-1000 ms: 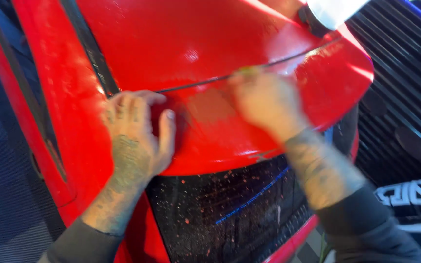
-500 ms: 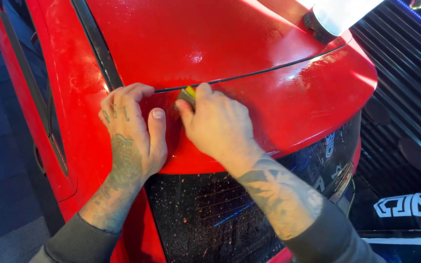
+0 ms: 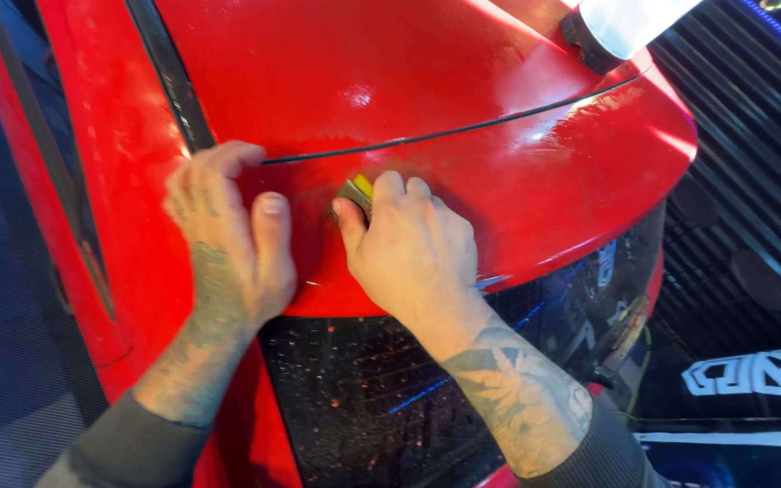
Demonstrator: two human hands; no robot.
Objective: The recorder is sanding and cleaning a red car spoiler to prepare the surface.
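I look down on the wet, glossy red body panel of a car (image 3: pixel 535 172), crossed by a thin dark seam (image 3: pixel 463 131). My left hand (image 3: pixel 228 244) lies flat on the panel at the left, fingers spread along the seam's end. My right hand (image 3: pixel 409 248) is closed on a small yellow-and-grey squeegee (image 3: pixel 356 190) and presses it against the red surface just below the seam, beside my left thumb. Most of the squeegee is hidden under my fingers.
A dark, droplet-covered mesh panel (image 3: pixel 381 398) sits below the red lip. A white spray bottle (image 3: pixel 621 23) stands on the car at the top right. Black ribbed flooring (image 3: pixel 752 181) lies to the right, grey carpet tiles (image 3: pixel 2 361) to the left.
My right hand has swept the squeegee from the right side of the panel leftward to beside my left hand. My left hand has stayed flat in place.
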